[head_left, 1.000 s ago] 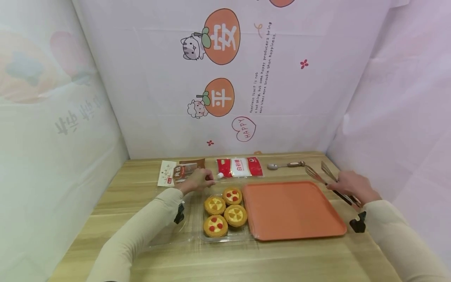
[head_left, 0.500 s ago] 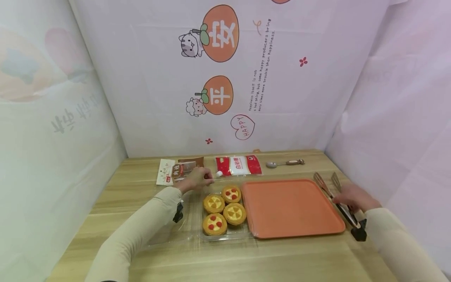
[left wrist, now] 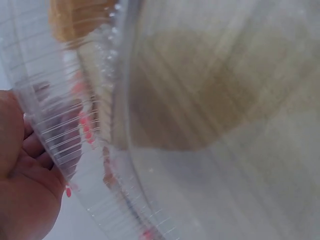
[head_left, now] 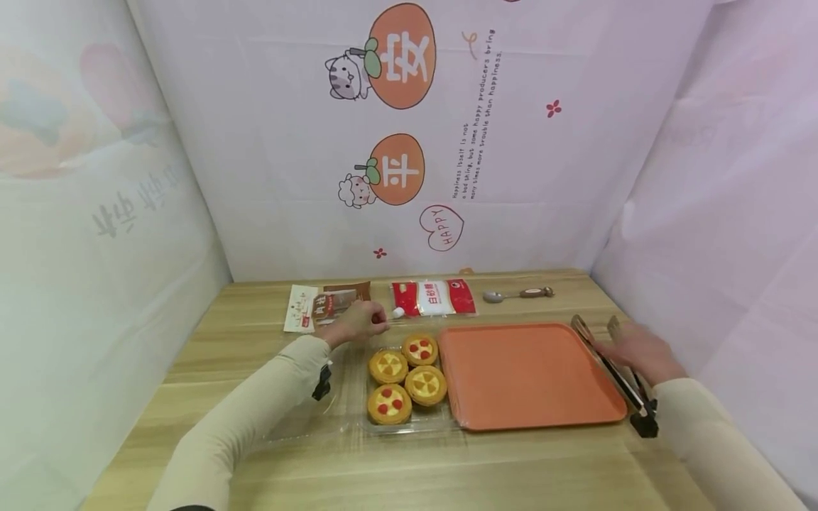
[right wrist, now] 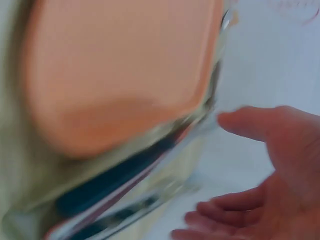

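Several egg tarts (head_left: pixel 389 404), topped with red or yellow pieces, sit in a clear plastic container (head_left: pixel 415 427) whose lid (head_left: pixel 307 433) is folded out to the left. My left hand (head_left: pixel 355 323) holds the container's back edge, its fingers curled behind the ridged clear wall in the left wrist view. On the right, metal tongs with dark grips (right wrist: pixel 117 172) lie beside the orange tray (head_left: pixel 530 376). Just over the tongs is my right hand (head_left: pixel 639 353), thumb and fingers spread apart and nothing between them in the right wrist view.
Along the back of the wooden table lie a brown and cream spice packet (head_left: pixel 319 309), a red and white sugar bag (head_left: pixel 433 298) and a spoon with a brown handle (head_left: pixel 535 292). White printed sheets (head_left: pixel 287 177) wall in the table at the back and both sides.
The tongs have come down to the right of the tray, and my right hand has let go of them. My left hand stays at the container.
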The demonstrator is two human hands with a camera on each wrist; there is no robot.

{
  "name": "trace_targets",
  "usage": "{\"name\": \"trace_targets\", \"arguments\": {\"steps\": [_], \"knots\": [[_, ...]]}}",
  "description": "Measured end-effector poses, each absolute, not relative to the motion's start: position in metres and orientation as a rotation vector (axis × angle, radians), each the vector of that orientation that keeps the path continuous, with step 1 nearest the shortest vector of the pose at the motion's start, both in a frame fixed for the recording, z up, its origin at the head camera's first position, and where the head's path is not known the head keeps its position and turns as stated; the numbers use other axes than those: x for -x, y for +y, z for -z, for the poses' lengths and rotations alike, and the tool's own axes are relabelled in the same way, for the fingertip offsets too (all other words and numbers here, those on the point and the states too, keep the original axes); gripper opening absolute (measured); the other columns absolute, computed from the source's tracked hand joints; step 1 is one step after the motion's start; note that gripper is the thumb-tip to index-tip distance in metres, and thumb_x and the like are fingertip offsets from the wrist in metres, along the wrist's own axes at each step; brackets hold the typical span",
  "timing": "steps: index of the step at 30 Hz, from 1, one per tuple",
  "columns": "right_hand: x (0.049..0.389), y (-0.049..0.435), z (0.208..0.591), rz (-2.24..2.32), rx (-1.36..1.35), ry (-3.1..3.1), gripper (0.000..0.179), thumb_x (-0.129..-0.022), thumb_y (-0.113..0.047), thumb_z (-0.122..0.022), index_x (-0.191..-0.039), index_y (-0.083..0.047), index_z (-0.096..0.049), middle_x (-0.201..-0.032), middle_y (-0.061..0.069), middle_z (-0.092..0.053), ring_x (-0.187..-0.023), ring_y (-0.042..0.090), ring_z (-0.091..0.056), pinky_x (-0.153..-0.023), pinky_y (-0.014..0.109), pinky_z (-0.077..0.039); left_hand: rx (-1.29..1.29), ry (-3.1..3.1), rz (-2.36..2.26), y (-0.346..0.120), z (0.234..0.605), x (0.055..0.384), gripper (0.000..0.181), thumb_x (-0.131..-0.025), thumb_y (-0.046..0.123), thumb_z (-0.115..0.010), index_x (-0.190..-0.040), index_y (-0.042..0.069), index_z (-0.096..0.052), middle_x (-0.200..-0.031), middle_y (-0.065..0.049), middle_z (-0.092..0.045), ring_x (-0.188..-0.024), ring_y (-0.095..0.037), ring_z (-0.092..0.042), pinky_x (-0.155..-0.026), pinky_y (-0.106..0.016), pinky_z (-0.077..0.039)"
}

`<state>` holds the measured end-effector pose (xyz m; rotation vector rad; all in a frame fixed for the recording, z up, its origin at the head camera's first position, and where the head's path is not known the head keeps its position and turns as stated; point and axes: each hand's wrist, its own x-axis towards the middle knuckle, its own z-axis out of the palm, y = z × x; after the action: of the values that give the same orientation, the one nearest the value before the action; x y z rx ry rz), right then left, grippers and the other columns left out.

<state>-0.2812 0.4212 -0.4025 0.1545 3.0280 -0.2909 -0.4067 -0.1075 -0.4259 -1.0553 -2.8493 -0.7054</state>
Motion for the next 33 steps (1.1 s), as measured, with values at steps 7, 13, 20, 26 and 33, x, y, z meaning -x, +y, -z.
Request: {"name": "trace_targets", "arguments": {"steps": [7,13,20,26,33], "knots": [[0.295,0.325,0.387,0.525,0.099,3.240,0.039,-0.101,-0.035,-0.057,-0.078,-0.004,-0.064,-0.071,0.007,-0.060,-0.063,0.020,-0.053,-0.057,0.034,-0.041,0.997,-2.925,0.728,-0.119,0.404,0.399,0.033,-0.104,0.028,-0.059,-0.124,0.005,-0.072,-0.113,-0.012,-0.077,-0.098,-0.022,-0.072,-0.087,-0.036,-0.058],[0.293,0.233,0.400,0.924,0.285,2.918,0.041,-0.105,-0.039,-0.058,-0.096,0.000,-0.070,-0.083,0.015,-0.070,-0.068,0.022,-0.063,-0.060,0.032,-0.046,0.763,-2.954,0.819,-0.163,0.381,0.391,0.046,-0.107,0.038,-0.051,-0.138,0.005,-0.062,-0.130,-0.019,-0.072,-0.121,-0.037,-0.068,-0.104,-0.052,-0.053],[0.287,0.189,0.422,0.985,0.275,2.781,0.042,-0.102,-0.038,-0.064,-0.073,-0.008,-0.066,-0.062,0.004,-0.062,-0.053,0.014,-0.054,-0.053,0.028,-0.040,0.547,-3.077,0.867,-0.246,0.390,0.386,0.062,-0.111,0.043,-0.038,-0.147,-0.006,-0.046,-0.144,-0.035,-0.056,-0.128,-0.052,-0.058,-0.106,-0.062,-0.049],[0.287,0.183,0.429,1.030,0.351,2.800,0.033,-0.099,-0.026,-0.067,-0.070,-0.009,-0.063,-0.057,0.000,-0.056,-0.050,0.012,-0.049,-0.051,0.028,-0.038,0.226,-3.172,0.794,-0.291,0.415,0.363,0.061,-0.109,0.043,-0.039,-0.129,-0.012,-0.057,-0.124,-0.034,-0.067,-0.106,-0.044,-0.068,-0.090,-0.050,-0.057],[0.288,0.179,0.432,1.074,0.353,2.808,0.028,-0.097,-0.023,-0.068,-0.073,-0.011,-0.064,-0.060,0.000,-0.058,-0.051,0.011,-0.049,-0.051,0.026,-0.036,0.179,-3.214,1.171,-0.300,0.442,0.348,0.050,-0.110,0.034,-0.040,-0.080,0.005,-0.067,-0.063,0.003,-0.067,-0.053,-0.007,-0.056,-0.049,-0.021,-0.042]]}}
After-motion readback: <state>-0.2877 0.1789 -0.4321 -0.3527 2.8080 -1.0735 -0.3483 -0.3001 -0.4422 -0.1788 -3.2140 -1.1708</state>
